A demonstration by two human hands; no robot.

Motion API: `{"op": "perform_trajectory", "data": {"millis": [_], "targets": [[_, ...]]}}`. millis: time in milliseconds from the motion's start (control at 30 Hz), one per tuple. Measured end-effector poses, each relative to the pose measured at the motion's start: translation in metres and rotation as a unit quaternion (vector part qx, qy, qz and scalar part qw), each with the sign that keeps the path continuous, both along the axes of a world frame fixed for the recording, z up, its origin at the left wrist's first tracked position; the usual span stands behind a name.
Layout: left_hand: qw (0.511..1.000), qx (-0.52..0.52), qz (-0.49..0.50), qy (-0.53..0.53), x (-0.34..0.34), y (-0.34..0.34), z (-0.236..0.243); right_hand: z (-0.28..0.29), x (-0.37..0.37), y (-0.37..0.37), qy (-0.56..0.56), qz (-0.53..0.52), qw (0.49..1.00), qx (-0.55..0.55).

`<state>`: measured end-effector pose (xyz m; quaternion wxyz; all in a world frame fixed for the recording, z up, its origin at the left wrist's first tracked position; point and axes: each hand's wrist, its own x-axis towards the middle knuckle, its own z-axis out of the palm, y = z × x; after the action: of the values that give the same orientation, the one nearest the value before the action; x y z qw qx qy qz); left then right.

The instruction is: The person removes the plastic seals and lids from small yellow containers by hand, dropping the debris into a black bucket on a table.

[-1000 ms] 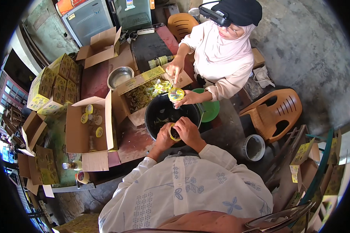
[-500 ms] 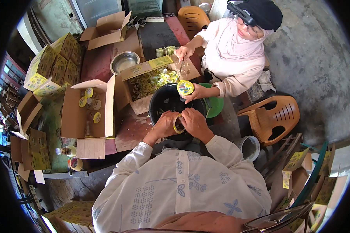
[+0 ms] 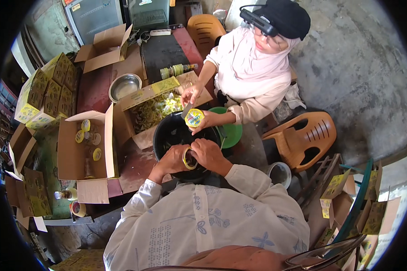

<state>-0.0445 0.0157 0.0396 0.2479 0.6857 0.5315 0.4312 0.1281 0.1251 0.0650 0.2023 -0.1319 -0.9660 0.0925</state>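
Observation:
Over a black tub (image 3: 159, 140), my left hand (image 3: 171, 161) wraps round a clear plastic cup with a yellow rim (image 3: 185, 158). Its mouth faces up and to the right. My right hand (image 3: 209, 156) is closed at the rim's other side, fingertips pressed against it; whether they pinch a bit of the lid cannot be made out. Across the tub, a co-worker's hand holds a cup with a yellow printed lid (image 3: 194, 118), while their other hand puts a knife (image 3: 186, 110) to its edge.
Yellow and white peeled scraps fill a low carton (image 3: 149, 90) beyond the tub. An open carton (image 3: 68, 156) with several cups stands left. Further about are a metal bowl (image 3: 125, 87), stacked yellow cartons (image 3: 45, 92), a green basin (image 3: 232, 135) and an orange chair (image 3: 303, 140).
The whole view has shifted, so things sit further left. The co-worker's knife has come down to the lidded cup. My hands keep their hold on the yellow-rimmed cup.

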Motion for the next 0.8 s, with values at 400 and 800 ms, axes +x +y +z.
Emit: {"op": "perform_trajectory", "data": {"millis": [400, 800], "targets": [[0.998, 0.056, 0.005, 0.018, -0.003, -0.033, 0.02, 0.04, -0.003, 0.006, 0.054, 0.139, 0.951, -0.269], [0.986, 0.091, 0.097, 0.098, 0.011, -0.028, 0.048, 0.034, -0.008, -0.009, 0.186, 0.082, 0.863, -0.463]]}}
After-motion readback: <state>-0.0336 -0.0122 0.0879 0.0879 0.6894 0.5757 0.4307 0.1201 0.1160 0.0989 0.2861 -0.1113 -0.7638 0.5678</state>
